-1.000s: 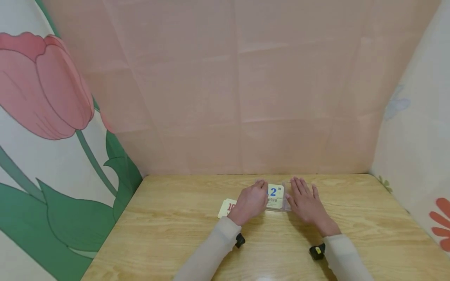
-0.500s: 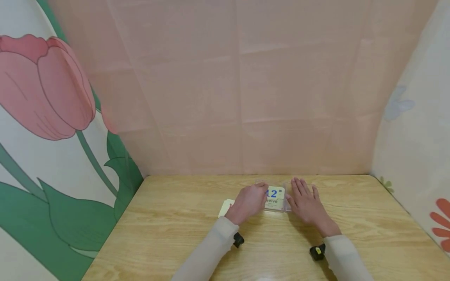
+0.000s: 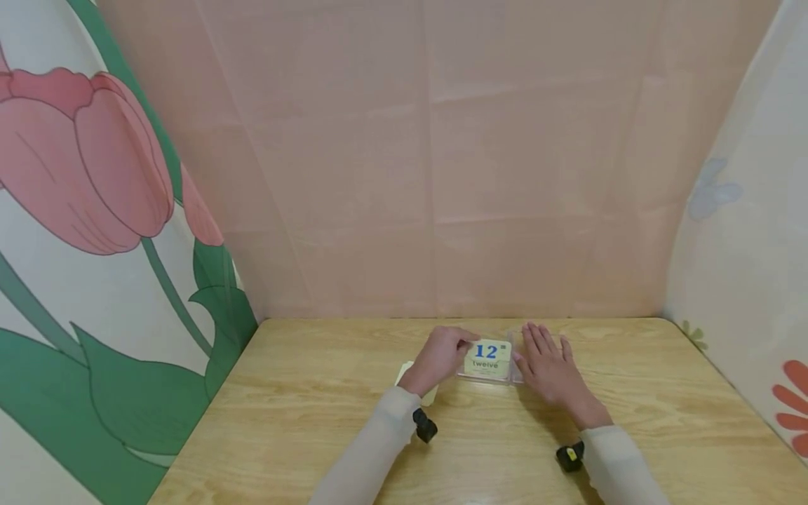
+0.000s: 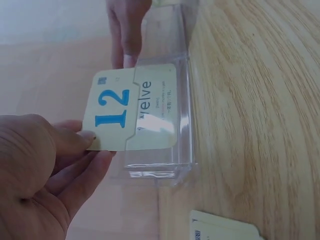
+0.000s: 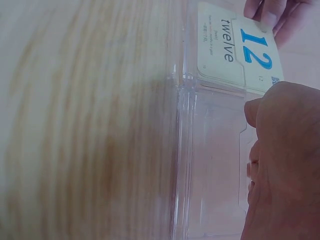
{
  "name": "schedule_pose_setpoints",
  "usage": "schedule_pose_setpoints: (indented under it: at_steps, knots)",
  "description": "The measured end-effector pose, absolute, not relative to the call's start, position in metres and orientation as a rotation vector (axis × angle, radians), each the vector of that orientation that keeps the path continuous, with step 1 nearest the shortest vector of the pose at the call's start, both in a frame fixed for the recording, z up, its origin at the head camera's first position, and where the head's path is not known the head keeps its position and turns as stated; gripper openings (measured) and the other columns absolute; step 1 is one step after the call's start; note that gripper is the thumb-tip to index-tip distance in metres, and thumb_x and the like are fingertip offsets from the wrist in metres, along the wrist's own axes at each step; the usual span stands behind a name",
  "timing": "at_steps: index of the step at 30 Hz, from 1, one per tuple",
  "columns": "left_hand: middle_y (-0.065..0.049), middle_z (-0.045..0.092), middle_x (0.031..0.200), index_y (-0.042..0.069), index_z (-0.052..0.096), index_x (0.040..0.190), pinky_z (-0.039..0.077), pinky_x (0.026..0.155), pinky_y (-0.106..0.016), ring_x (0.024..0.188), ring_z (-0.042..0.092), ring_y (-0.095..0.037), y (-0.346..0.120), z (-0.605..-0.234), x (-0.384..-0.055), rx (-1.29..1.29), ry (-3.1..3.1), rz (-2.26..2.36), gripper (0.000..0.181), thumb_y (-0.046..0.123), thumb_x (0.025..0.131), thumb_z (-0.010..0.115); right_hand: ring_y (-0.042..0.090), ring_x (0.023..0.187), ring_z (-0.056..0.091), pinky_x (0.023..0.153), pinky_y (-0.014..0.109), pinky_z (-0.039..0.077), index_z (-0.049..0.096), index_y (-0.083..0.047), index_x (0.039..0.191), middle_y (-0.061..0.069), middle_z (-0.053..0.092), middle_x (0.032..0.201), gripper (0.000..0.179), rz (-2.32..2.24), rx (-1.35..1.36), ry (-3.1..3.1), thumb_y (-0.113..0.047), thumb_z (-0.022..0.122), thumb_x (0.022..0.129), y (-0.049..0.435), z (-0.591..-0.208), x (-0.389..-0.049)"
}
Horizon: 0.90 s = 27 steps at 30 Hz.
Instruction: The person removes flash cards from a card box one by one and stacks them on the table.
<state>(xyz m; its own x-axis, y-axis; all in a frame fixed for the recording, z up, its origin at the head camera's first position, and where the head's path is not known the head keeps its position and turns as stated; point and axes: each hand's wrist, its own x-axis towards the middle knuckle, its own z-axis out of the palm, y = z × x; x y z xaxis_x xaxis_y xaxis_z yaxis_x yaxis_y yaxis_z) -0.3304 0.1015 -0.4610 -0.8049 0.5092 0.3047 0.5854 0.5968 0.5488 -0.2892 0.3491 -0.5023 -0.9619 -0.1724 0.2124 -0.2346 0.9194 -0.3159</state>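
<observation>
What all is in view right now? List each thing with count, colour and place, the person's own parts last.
12 card: one showing, cream with blue digits, lower part in the box's left section
clear box: one, colourless, on the table
loose cards: several, exact count hidden, cream, left of the box
table: one, light wood, under everything
backdrop: one, pink, behind the table
tulip picture: one, pink and green, left wall
flower picture: one, red-orange, right wall
wrist cameras: two, black, one per wrist
sleeves: two, off-white, on both arms
left hand: one, pinching the 12 card's upper left corner
right hand: one, at the box's right section
</observation>
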Motion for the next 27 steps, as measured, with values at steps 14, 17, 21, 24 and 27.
schedule_pose_setpoints:
  at_steps: [14, 17, 21, 24, 27]
  knots:
    - [-0.001, 0.081, 0.098, 0.013, 0.080, 0.106, 0.056, 0.071, -0.012, 0.082, 0.071, 0.000, 0.103, -0.472, -0.344, -0.781, -2.636, -1.294, 0.010, 0.016, 0.099, 0.073, 0.054, 0.156, 0.022, 0.122, 0.079, 0.011, 0.027, 0.008, 0.162, 0.033, 0.027, 0.168, 0.070, 0.504, 0.339, -2.808, -0.039, 0.042, 0.112, 0.354, -0.511, -0.293]
    - [-0.001, 0.082, 0.098, 0.013, 0.080, 0.105, 0.056, 0.070, -0.011, 0.081, 0.071, 0.001, 0.104, -0.471, -0.345, -0.803, -2.627, -1.268, 0.010, 0.017, 0.099, 0.073, 0.054, 0.157, 0.019, 0.123, 0.079, 0.009, 0.025, 0.008, 0.162, 0.032, 0.025, 0.169, 0.070, 0.505, 0.324, -2.826, -0.039, 0.041, 0.113, 0.354, -0.508, -0.292]
    - [-0.002, 0.082, 0.098, 0.012, 0.081, 0.105, 0.055, 0.068, -0.011, 0.079, 0.070, 0.002, 0.104, -0.472, -0.345, -0.812, -2.622, -1.242, 0.011, 0.017, 0.100, 0.073, 0.053, 0.158, 0.018, 0.123, 0.079, 0.009, 0.025, 0.008, 0.162, 0.033, 0.026, 0.169, 0.071, 0.525, 0.327, -2.822, -0.040, 0.040, 0.113, 0.354, -0.509, -0.292]
    - [-0.002, 0.082, 0.097, 0.011, 0.081, 0.106, 0.053, 0.066, -0.011, 0.077, 0.067, 0.004, 0.104, -0.473, -0.345, -0.819, -2.621, -1.220, 0.012, 0.017, 0.100, 0.072, 0.053, 0.157, 0.020, 0.123, 0.079, 0.010, 0.027, 0.008, 0.161, 0.033, 0.028, 0.168, 0.070, 0.525, 0.335, -2.805, -0.039, 0.042, 0.112, 0.353, -0.510, -0.291]
    - [-0.002, 0.082, 0.097, 0.011, 0.081, 0.106, 0.052, 0.066, -0.010, 0.076, 0.064, 0.005, 0.103, -0.475, -0.346, -0.829, -2.619, -1.205, 0.013, 0.018, 0.102, 0.070, 0.053, 0.157, 0.021, 0.123, 0.079, 0.011, 0.027, 0.008, 0.161, 0.033, 0.027, 0.168, 0.069, 0.484, 0.323, -2.821, -0.037, 0.043, 0.112, 0.350, -0.508, -0.289]
